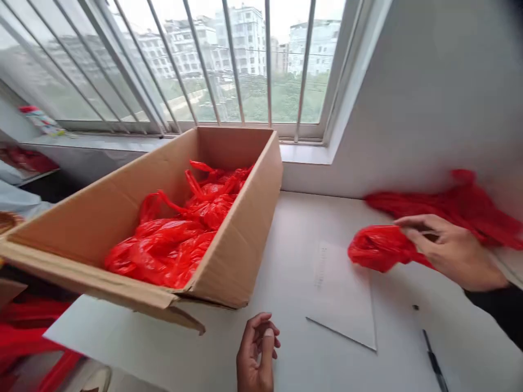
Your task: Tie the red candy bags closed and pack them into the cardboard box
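At the right, my right hand (453,250) pinches a red plastic bag (378,247) between thumb and fingers, above the corner of a white sheet (345,294). The bag looks bunched up; its contents are hidden. My left hand (258,351) is at the bottom middle over the white table, fingers loosely curled with a gap to the thumb and nothing in them. Near it stands an open cardboard box (241,256). Several red plastic bags (171,245) with handles lie inside.
More red plastic bags (449,204) lie by the wall at the right. A black pen (433,359) rests on the table (298,218) at lower right. Red plastic (32,337) shows at lower left. Behind the box is a barred window (232,71) with a sill (306,154).
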The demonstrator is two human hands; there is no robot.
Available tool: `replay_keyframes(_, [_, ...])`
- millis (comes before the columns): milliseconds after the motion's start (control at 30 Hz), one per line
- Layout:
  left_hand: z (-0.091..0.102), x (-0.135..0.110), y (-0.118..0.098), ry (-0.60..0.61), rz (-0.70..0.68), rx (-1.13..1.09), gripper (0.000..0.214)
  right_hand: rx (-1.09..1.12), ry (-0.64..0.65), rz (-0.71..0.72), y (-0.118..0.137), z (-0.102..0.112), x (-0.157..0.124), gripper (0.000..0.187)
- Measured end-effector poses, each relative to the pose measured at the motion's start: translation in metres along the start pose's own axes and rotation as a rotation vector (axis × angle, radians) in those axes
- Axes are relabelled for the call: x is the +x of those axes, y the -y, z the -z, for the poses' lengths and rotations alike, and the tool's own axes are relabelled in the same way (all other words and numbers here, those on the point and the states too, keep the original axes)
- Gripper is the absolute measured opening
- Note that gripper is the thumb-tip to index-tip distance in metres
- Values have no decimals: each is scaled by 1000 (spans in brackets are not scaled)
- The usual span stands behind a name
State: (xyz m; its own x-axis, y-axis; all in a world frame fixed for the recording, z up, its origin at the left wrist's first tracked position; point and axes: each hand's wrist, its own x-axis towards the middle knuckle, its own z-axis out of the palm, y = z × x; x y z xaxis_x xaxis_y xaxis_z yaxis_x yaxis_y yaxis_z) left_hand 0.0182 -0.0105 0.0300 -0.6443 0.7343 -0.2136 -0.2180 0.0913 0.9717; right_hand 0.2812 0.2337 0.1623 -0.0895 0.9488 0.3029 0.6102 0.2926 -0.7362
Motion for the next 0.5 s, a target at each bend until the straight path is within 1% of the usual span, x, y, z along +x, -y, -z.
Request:
replay_keyframes(33, [-3,5,-5,30,-5,12,40,-1,52,-24,1,5,-3,10])
replay_keyframes(67, [-7,10,-10,47,-21,40,39,24,116,-33,4,5,-5,11])
replay_keyframes(100, [-11,15,-16,72,-39,72,38,84,180,-27,10,0,-6,14])
replay_keyframes(133, [-15,18,-22,102,-60,115,37,111,222,-16,17,-9,-7,14])
replay_keyframes(200, [-23,23,-33,181,-115,222,35,263,346,-17,31,-31,-12,15])
replay_keyframes(233, [-27,25,-38,218,-161,286,34,328,400,-23,38,-42,-17,15])
replay_keyframes(300, [-37,29,-45,273,-296,425,35,441,490,-50,46,-63,-28,15])
replay_keyframes(400, [-51,37,-47,376,-479,556,50,521,561,-99,47,-86,-45,15])
replay_keyframes(433, [-55,41,-46,414,-507,575,52,534,567,-114,45,-90,-49,16])
replay_keyframes(500, [-59,47,-43,465,-521,591,45,558,564,-141,42,-95,-56,19])
